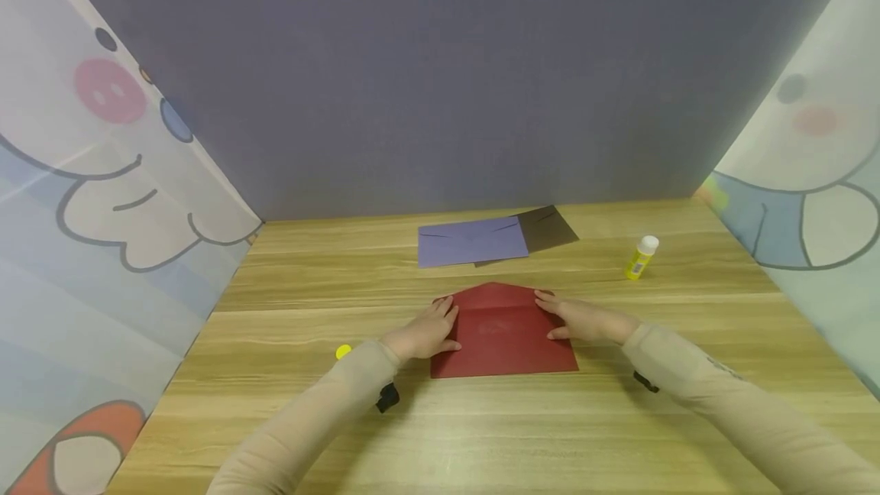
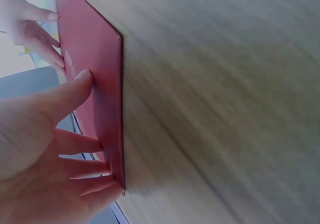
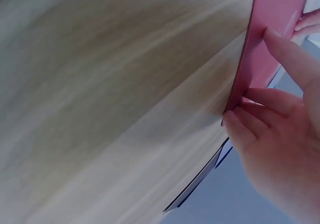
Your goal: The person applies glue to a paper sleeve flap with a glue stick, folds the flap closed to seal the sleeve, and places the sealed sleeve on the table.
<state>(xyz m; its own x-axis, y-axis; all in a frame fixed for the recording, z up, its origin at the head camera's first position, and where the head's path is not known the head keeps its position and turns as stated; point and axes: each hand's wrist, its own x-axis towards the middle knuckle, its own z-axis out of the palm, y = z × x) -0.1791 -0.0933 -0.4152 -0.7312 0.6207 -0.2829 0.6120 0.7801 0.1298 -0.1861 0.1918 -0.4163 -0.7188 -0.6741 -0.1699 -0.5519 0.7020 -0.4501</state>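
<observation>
On the wooden table (image 1: 509,438), the red envelope (image 1: 505,346) lies between left hand (image 1: 426,331) and right hand (image 1: 580,319), both resting spread-fingered at its sides; I'd press lightly and evenly, lest the paper crease.

Wood-grain table (image 1: 516,441): red paper envelope (image 1: 505,342); behind it, purple paper envelope (image 1: 470,243) overlapping dark brown envelope (image 1: 552,228); right-rear of it, white-capped yellow glue stick (image 1: 642,257); left, small yellow disc (image 1: 343,351)

You have soft light, faint shadows beside your sleeves (image 1: 309,422) on the surface (image 1: 495,434), and hazy, bluish wrist views.
</observation>
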